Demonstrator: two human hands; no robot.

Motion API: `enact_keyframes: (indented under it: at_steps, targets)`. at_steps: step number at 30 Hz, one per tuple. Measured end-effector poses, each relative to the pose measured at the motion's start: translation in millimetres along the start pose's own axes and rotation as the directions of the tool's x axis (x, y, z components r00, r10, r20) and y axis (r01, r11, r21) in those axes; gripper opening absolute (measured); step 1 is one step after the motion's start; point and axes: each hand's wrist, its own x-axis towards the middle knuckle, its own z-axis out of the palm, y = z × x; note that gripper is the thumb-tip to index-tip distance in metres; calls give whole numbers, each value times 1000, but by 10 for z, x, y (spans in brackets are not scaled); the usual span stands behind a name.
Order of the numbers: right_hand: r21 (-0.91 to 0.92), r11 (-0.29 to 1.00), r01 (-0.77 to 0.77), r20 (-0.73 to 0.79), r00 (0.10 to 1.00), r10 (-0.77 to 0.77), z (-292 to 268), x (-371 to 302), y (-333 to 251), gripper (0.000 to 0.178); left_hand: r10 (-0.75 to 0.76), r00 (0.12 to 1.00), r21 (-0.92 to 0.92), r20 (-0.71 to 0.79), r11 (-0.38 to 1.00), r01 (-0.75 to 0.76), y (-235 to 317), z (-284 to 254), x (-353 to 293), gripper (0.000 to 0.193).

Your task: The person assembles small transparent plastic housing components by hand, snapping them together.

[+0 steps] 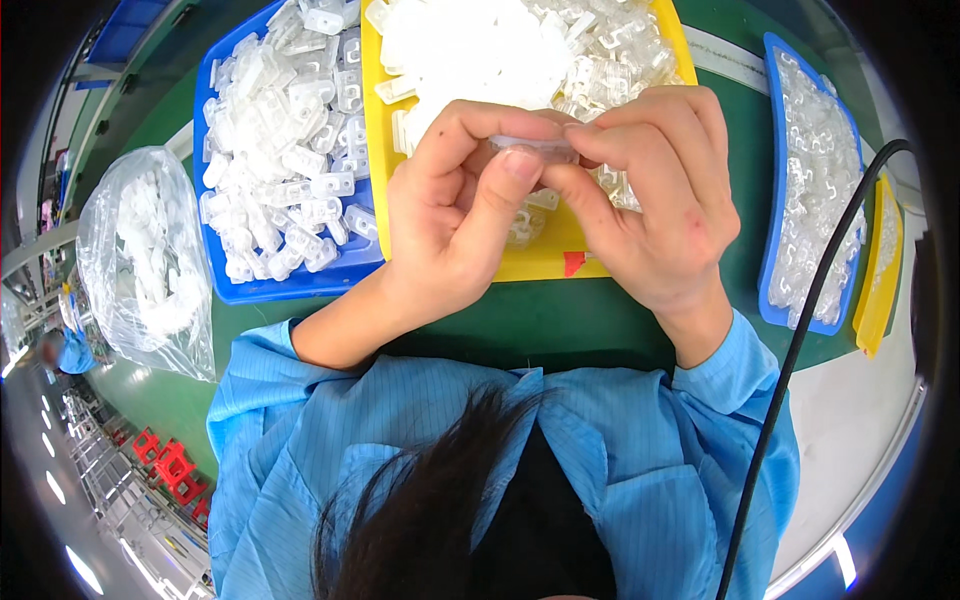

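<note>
Above the near part of a yellow tray (545, 264), my two hands meet around one small clear plastic part (537, 147). Thumb and bent forefinger of my left hand (455, 195) pinch it from the left. My right hand (655, 185) grips its right end between thumb and fingertips. Fingers cover much of the part, so its full shape is hidden. Beneath and beyond the hands, the yellow tray holds a heap of clear and whitish plastic pieces (620, 65), partly washed out by glare. A blue tray (300, 288) of translucent plastic pieces (290, 165) stands left of it.
A clear plastic bag (150, 260) with white pieces lies at the far left. On the right are another blue tray (770, 300) of clear parts and a narrow yellow tray (868, 325). A black cable (790, 370) curves down the right side. Red stools (172, 465) stand beyond the table, lower left.
</note>
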Motion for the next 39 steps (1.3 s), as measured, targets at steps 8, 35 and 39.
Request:
enact_keyframes:
  at_steps: [8,35,39]
  targets:
    - [-34,999,-36,31,999,37,-15,31,-2,29,-17,1000,-181,-26,983,12,-56,53,7,18]
    - [-69,997,-28,-36,999,25,-22,15,-74,26,-211,977,-200,-37,959,200,56,-3,3,24]
    - [-41,997,-60,-3,998,59,-38,38,-43,25,-181,983,-274,18,945,179,16,6,41,24]
